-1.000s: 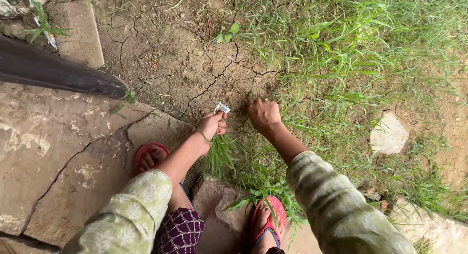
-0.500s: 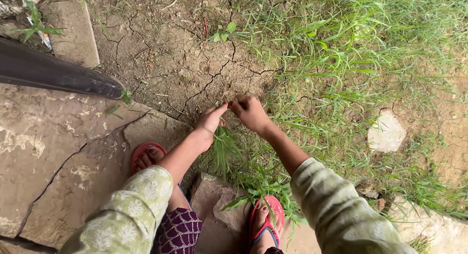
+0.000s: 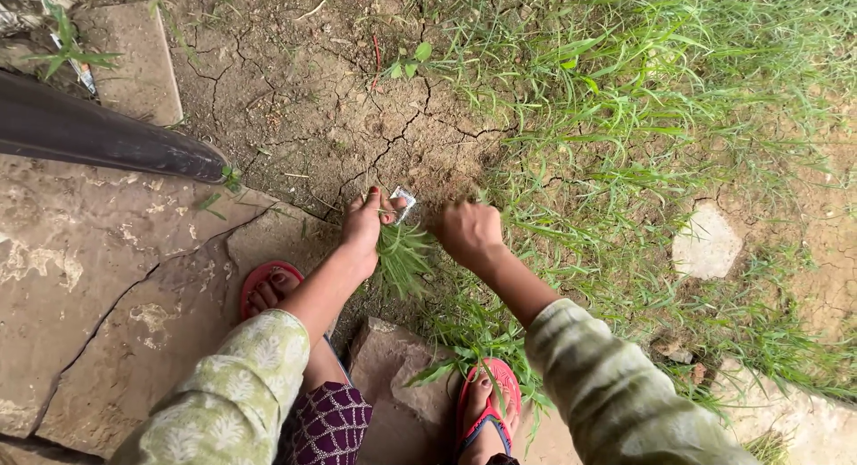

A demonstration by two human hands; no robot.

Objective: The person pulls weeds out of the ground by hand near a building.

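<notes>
While crouched at the edge of the cracked stone slab (image 3: 107,278), working low over bare, split earth (image 3: 312,99) where it meets the grass (image 3: 643,99). Left hand (image 3: 364,222) curled shut around a bunch of pulled grass blades (image 3: 402,260), tips hanging down toward the wrist, so the loose cuttings stay gathered in one fist. Small silvery blade-like piece (image 3: 403,200) pinched at the same fingertips, just above the bunch; hard to tell exactly what it is. Right hand (image 3: 469,233) closed into a fist right at the ground, knuckles up, fingers together, seemingly gripping grass near its roots, though what lies inside is hidden. Hands close together, not touching. Feet in red sandals (image 3: 489,402) planted on the stone for balance. Dark pipe (image 3: 98,135) lying across the slab's upper left corner, well apart.
</notes>
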